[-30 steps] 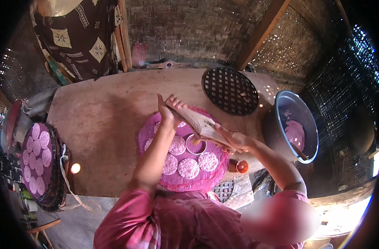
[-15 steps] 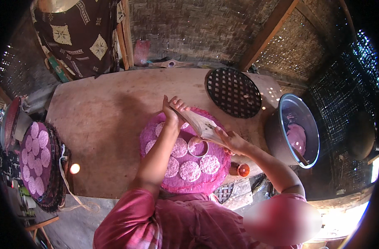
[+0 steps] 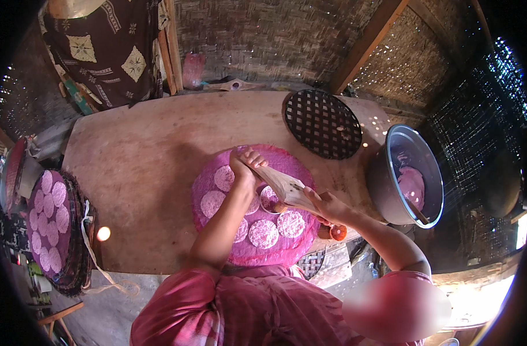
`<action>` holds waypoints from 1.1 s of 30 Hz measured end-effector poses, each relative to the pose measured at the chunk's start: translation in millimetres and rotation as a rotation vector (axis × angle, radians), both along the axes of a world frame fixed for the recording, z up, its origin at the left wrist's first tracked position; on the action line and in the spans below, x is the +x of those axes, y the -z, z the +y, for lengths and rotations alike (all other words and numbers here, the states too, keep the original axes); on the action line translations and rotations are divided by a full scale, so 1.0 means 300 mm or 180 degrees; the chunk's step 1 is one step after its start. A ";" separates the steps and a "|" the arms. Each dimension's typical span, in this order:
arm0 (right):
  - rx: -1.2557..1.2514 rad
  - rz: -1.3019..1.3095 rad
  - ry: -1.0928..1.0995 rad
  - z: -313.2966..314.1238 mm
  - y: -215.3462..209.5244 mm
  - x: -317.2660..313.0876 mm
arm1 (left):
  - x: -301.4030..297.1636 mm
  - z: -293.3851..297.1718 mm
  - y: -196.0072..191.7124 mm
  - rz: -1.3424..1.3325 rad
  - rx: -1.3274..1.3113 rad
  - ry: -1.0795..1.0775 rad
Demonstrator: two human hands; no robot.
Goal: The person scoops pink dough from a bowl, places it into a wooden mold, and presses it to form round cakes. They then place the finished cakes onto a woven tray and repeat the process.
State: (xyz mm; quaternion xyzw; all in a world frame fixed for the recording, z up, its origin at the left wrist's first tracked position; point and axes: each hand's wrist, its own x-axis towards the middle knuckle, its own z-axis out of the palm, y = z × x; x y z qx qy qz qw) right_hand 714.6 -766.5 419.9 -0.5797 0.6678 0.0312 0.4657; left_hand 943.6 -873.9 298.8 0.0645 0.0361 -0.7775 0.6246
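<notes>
Your left hand (image 3: 247, 163): fingers clenched on the far end of a flat pale wooden paddle (image 3: 286, 187). Your right hand (image 3: 327, 206): fingers grasping its near end. Paddle: held just above the round purple mat (image 3: 214, 176) on the desk (image 3: 136, 167). Pale rice discs (image 3: 264, 233): lying on the mat. Black lattice tray (image 3: 322, 123): beyond the mat. Metal basin (image 3: 406, 176): right of the mat.

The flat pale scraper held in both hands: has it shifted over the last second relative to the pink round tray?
No. The scraper stays slanted over the pink tray, left hand at its far end, right hand at its near end.
</notes>
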 end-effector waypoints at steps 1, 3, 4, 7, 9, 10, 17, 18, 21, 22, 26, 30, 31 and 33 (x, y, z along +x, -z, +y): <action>-0.0026 -0.0059 0.0011 0.007 0.008 0.006 | 0.010 0.000 -0.003 -0.0005 0.0122 0.0019; -0.0081 -0.0211 -0.0003 0.013 0.027 0.024 | 0.034 -0.001 -0.015 -0.0204 0.0045 -0.0075; -0.0131 -0.0194 0.0034 0.013 0.037 0.032 | 0.046 -0.002 -0.024 -0.0308 0.0023 -0.0122; -0.0257 -0.0265 0.0015 0.000 0.076 0.057 | 0.080 -0.017 -0.049 -0.0441 -0.0105 -0.0167; -0.0332 -0.0329 -0.0050 -0.014 0.101 0.062 | 0.097 -0.032 -0.055 -0.0644 -0.0232 -0.0255; -0.0442 -0.0378 -0.0103 -0.019 0.111 0.062 | 0.102 -0.040 -0.054 -0.0654 -0.0217 -0.0233; -0.0805 -0.0076 -0.0090 -0.068 0.047 0.074 | 0.094 -0.112 -0.116 -0.0503 -0.0485 -0.0174; -0.0753 0.0118 -0.0013 -0.079 0.008 0.077 | 0.094 -0.112 -0.156 -0.0508 -0.0374 -0.0167; -0.0564 -0.0482 0.0117 -0.072 -0.162 0.035 | 0.094 -0.078 -0.322 -0.0192 -0.0908 -0.0137; -0.0389 -0.0777 0.0084 -0.058 -0.230 0.011 | 0.095 -0.038 -0.378 -0.0675 -0.1324 -0.0097; -0.0323 -0.1316 0.0017 0.038 -0.431 -0.017 | 0.080 0.215 -0.500 -0.4065 -0.3331 0.0217; -0.2380 0.0541 -0.1352 0.164 -0.407 0.064 | -0.001 0.382 -0.419 -0.4732 -0.4127 0.0146; -0.2502 0.0625 -0.1509 0.180 -0.376 0.074 | -0.012 0.411 -0.380 -0.4426 -0.3962 0.0380; -0.2723 0.0209 -0.1760 0.165 -0.292 0.070 | 0.004 0.491 -0.314 -0.4319 -0.3787 0.0024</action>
